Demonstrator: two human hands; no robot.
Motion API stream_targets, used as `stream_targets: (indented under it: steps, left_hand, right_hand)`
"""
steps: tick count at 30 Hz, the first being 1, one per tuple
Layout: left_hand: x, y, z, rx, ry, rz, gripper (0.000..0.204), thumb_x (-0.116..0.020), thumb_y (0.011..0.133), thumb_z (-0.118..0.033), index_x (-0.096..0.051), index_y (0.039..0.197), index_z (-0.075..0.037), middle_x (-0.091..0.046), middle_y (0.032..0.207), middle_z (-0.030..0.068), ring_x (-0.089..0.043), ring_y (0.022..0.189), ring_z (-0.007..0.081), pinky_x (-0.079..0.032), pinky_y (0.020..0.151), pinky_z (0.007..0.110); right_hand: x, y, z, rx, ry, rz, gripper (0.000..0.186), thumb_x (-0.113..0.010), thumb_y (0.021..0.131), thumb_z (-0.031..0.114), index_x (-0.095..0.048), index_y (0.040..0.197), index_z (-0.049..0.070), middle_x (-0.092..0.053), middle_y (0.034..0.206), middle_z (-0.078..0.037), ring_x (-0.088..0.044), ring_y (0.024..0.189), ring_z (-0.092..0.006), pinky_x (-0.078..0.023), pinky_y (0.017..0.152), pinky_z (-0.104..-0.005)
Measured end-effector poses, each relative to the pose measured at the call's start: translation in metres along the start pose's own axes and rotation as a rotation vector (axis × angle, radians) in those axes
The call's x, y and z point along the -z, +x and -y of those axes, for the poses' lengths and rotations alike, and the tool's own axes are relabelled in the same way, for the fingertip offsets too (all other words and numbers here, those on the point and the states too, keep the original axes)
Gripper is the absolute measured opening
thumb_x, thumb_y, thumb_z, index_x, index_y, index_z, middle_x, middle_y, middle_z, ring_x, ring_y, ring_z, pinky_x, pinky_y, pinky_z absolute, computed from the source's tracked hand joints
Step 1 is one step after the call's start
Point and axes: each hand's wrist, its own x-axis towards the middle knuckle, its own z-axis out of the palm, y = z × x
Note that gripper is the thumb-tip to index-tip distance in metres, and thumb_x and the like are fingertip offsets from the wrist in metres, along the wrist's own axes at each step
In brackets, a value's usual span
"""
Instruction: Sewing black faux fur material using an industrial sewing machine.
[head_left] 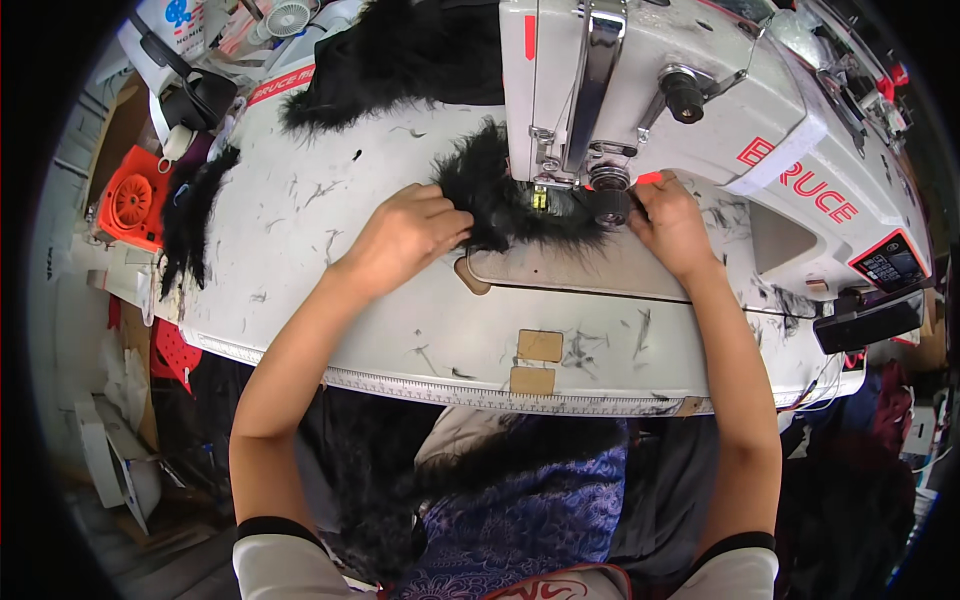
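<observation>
A strip of black fluffy trim [478,180] lies bunched under the needle area of a white sewing machine [655,110]. My left hand [412,232] is closed on the trim's left part, fingers curled into the fluff. On the other side of the presser foot [540,198], my right hand [672,218] is closed at the trim's right end, close behind the dark tension knob [612,200]. What its fingertips pinch is partly hidden by the machine head. Black fluff spreads forward over the machine's bed plate [590,275].
More black furry fabric [390,60] is heaped at the back of the white table [280,220]. Black fluffy scraps [200,220] hang at the left edge beside an orange device [135,195]. A measuring tape [450,390] runs along the front edge. A phone-like dark device [868,320] stands at right.
</observation>
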Motion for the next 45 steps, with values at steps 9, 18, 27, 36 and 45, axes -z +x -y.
stream_targets:
  steps: [9, 18, 27, 36, 45]
  left_hand:
    - [-0.025, 0.003, -0.029, -0.204, 0.214, -0.173, 0.031, -0.068, 0.056, -0.014, -0.058, 0.085, -0.010, -0.051, 0.094, 0.0039, -0.046, 0.098, 0.0205, -0.033, 0.085, 0.033]
    - [-0.036, 0.007, -0.018, -0.085, -0.108, -0.084, 0.031, -0.064, 0.055, -0.003, -0.056, 0.085, -0.005, -0.052, 0.083, 0.0044, -0.049, 0.077, 0.0221, -0.040, 0.073, 0.031]
    - [-0.037, 0.011, -0.021, 0.053, -0.199, -0.124, 0.023, -0.064, 0.063, -0.001, -0.058, 0.085, -0.005, -0.051, 0.081, 0.0037, -0.048, 0.078, 0.0216, -0.037, 0.074, 0.031]
    - [-0.035, 0.010, -0.021, -0.028, -0.105, -0.099, 0.030, -0.064, 0.059, -0.001, -0.065, 0.087, -0.011, -0.050, 0.083, 0.0011, -0.048, 0.082, 0.0170, -0.027, 0.084, 0.038]
    - [-0.042, 0.011, -0.017, 0.041, -0.131, -0.194, 0.025, -0.061, 0.062, 0.002, -0.063, 0.083, -0.011, -0.050, 0.080, 0.0011, -0.048, 0.080, 0.0165, -0.029, 0.080, 0.032]
  right_hand:
    - [0.013, -0.015, -0.002, 0.153, 0.088, 0.074, 0.016, -0.063, 0.065, 0.000, -0.051, 0.076, 0.000, -0.054, 0.096, -0.009, -0.055, 0.085, -0.0281, -0.047, 0.069, -0.0331]
    - [0.015, -0.014, 0.001, 0.413, 0.049, 0.045, 0.012, -0.060, 0.060, 0.004, -0.050, 0.066, 0.006, -0.058, 0.096, -0.003, -0.056, 0.076, -0.0206, -0.049, 0.063, -0.0303]
    - [0.012, -0.012, 0.010, 0.507, 0.193, 0.010, 0.018, -0.060, 0.054, 0.000, -0.046, 0.064, 0.006, -0.059, 0.086, -0.005, -0.053, 0.061, -0.0213, -0.046, 0.051, -0.0314]
    - [0.016, -0.025, 0.015, 0.308, 0.112, 0.019, 0.014, -0.063, 0.071, 0.001, -0.049, 0.071, 0.004, -0.058, 0.083, -0.009, -0.056, 0.061, -0.0241, -0.047, 0.052, -0.0318]
    - [0.009, -0.024, 0.034, 0.263, 0.020, 0.067, 0.027, -0.065, 0.064, 0.001, -0.062, 0.091, 0.007, -0.061, 0.089, -0.008, -0.060, 0.072, -0.0235, -0.050, 0.061, -0.0312]
